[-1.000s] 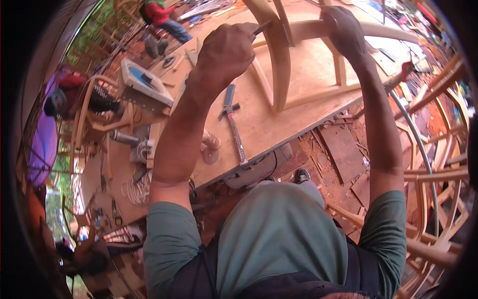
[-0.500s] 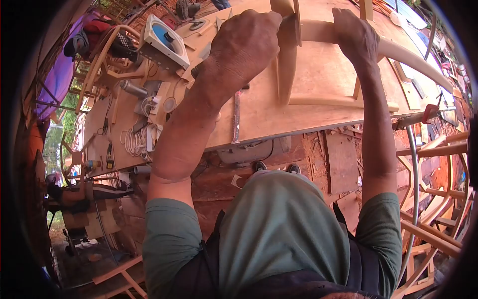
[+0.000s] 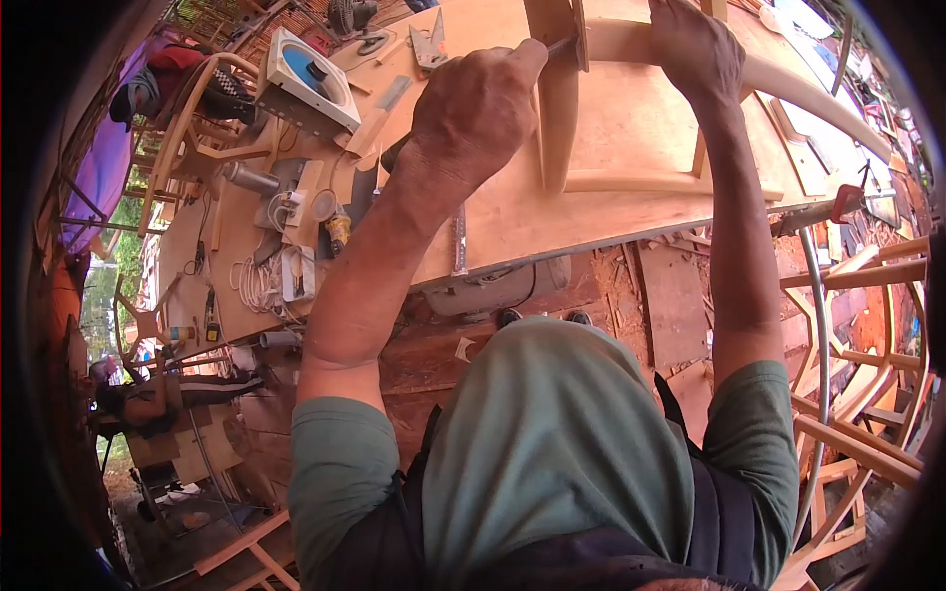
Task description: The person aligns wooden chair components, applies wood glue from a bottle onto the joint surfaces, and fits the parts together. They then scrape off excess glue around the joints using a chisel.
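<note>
The pale, smooth, curved wooden frame (image 3: 559, 128) stands on the broad, light-brown wooden desk (image 3: 552, 223), towards one o'clock. The left hand (image 3: 476, 106), at twelve o'clock, is clenched in a fist around a thin grey tool (image 3: 562, 46), whose exposed length reaches across the frame's upright towards one o'clock. The right hand (image 3: 696, 57), further round at one o'clock, is wrapped over the frame's thick crosspiece (the fingertips cannot be made out).

Just above the centre, a straight, speckled handle (image 3: 459, 242) lies near the desk edge, its upper end behind the left forearm. A white boxy housing with a round blue face (image 3: 307, 79) sits at eleven o'clock, a coil of white cable (image 3: 254, 284) at nine, and a red clamp (image 3: 846, 202) between two and three.
</note>
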Demonstrator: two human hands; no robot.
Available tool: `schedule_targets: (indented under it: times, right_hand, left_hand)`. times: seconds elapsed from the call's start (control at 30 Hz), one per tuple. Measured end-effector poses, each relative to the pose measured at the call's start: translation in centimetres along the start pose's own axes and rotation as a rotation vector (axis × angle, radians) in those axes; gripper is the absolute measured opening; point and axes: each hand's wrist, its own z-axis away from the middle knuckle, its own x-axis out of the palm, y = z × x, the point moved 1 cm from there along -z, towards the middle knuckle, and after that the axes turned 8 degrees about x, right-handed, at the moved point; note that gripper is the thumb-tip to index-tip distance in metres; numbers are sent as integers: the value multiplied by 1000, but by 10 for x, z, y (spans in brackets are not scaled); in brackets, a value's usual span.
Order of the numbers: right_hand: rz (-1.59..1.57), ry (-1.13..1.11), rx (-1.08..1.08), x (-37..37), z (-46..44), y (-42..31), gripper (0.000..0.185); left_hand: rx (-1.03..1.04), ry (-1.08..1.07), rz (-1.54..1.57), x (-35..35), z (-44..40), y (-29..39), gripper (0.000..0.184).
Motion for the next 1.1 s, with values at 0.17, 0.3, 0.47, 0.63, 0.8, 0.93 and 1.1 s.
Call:
schedule_targets:
  times: [0.17, 0.3, 0.47, 0.63, 0.8, 0.93, 1.1]
  right_hand:
    - [32, -22, 42, 0, -2, 0, 27]
    - [26, -22, 38, 2, -2, 1, 27]
    - [94, -47, 99, -5, -5, -3, 28]
    - [134, -148, -341, 50, -16, 125, 30]
    - [522, -230, 76, 39, -31, 80, 33]
    - [389, -133, -92, 31, -23, 69, 35]
    - [373, -120, -50, 41, -37, 89, 41]
  left_hand:
    - [34, 6, 13, 3, 4, -4, 32]
    - [66, -2, -12, 4, 7, -9, 31]
    - [88, -94, 119, 7, 29, -8, 28]
    - [-146, -155, 591, 34, 113, -17, 24]
    - [-786, -177, 1121, 77, 233, -10, 31]
    - [-1150, 103, 1319, 98, 332, 2, 32]
    - [-1364, 237, 1244, 94, 431, 11, 33]
